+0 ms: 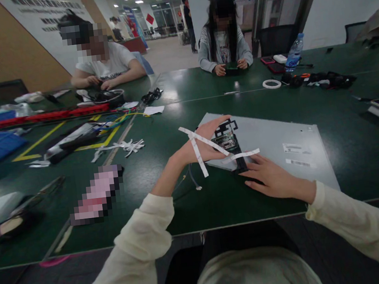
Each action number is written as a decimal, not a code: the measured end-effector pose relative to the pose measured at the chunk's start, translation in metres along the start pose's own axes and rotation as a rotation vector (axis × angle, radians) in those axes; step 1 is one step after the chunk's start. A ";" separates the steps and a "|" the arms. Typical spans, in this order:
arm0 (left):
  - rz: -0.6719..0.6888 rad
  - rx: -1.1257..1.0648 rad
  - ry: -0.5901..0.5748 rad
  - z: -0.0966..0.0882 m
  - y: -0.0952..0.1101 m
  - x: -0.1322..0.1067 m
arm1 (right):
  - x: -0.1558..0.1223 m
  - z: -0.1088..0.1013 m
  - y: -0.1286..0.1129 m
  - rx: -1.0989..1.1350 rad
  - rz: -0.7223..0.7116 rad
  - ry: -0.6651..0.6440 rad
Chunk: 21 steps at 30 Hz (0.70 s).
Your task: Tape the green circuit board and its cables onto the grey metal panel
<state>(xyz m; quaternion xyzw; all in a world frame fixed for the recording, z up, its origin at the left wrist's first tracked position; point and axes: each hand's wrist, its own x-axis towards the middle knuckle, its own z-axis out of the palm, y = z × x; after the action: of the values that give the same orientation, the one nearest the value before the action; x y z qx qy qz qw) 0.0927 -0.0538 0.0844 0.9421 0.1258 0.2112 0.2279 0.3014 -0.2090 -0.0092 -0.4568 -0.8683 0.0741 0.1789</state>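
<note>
Two hands, left [206,142] and right [272,179], are flanking one black circuit module [229,144]; three white tape strips [197,148] are draping over the left fingers; one grey panel [279,145] is lying beneath the fingertips.

Cream long sleeves — soft, loose-cuffed

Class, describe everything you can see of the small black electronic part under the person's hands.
The black part is a small dark frame holding a green circuit board with metal contacts. It lies flat on the near left corner of a grey metal panel on the green table. The left hand, with white tape strips stuck across its back, rests on the part's left side; the right hand lies flat at its near end. Finer detail is too small to tell.
</note>
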 end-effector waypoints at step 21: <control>-0.081 0.076 -0.213 0.057 -0.041 0.013 | 0.004 -0.002 -0.043 0.213 -0.364 -0.235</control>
<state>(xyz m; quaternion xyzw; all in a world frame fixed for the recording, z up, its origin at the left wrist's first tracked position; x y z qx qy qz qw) 0.1242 -0.0354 0.0223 0.9613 0.1470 0.0956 0.2125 0.2674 -0.2305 0.0057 -0.2594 -0.9385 0.1843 0.1343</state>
